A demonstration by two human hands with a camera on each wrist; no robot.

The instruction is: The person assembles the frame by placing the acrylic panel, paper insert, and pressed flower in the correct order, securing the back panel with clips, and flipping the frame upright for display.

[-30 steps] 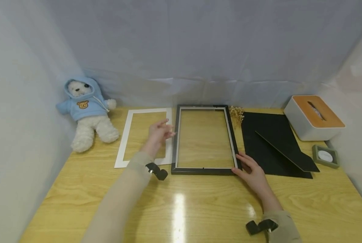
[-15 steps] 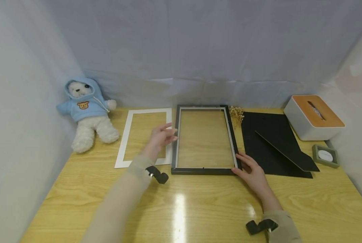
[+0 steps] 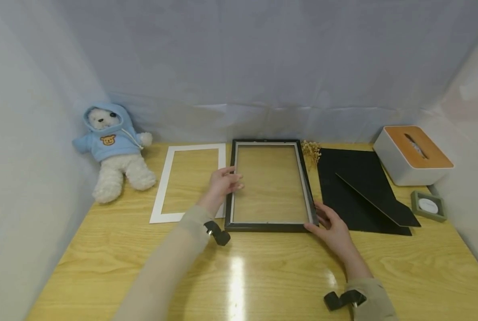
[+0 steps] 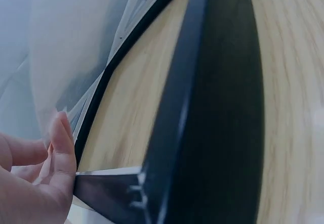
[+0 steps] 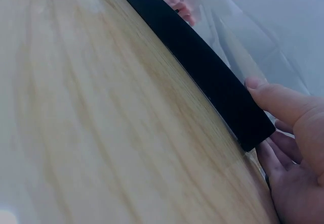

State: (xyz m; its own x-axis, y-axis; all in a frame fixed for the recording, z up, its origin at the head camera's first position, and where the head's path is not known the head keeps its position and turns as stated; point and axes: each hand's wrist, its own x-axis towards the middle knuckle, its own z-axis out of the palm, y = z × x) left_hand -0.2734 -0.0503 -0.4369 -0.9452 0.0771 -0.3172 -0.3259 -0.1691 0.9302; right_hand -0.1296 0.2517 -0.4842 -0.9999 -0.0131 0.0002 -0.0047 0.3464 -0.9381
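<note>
The black frame (image 3: 270, 227) lies on the table, with a pale inner lip around its clear opening. Over its left side reaches my left hand (image 3: 222, 183), fingers loosely bent and slightly apart; in the left wrist view this hand (image 4: 43, 171) is beside a frame corner (image 4: 109, 191), and whether it touches a clear sheet I cannot tell. At the near right corner, my right hand (image 3: 335, 232) grips the frame. The right wrist view shows the right thumb (image 5: 278, 100) on top of the black edge (image 5: 202, 67) and fingers beneath its corner.
A white mat (image 3: 162, 191) lies left, near a plush bear (image 3: 120, 145). Dried flowers (image 3: 312, 151) are behind right. A black backing board (image 3: 343, 165) with a raised stand flap (image 3: 379, 200), a tissue box (image 3: 407, 160) and a small green tray (image 3: 417, 207) are right.
My left hand has moved right, from above the white mat to over the frame's left side. The right hand keeps its grip at the corner; the frame has hardly shifted.
</note>
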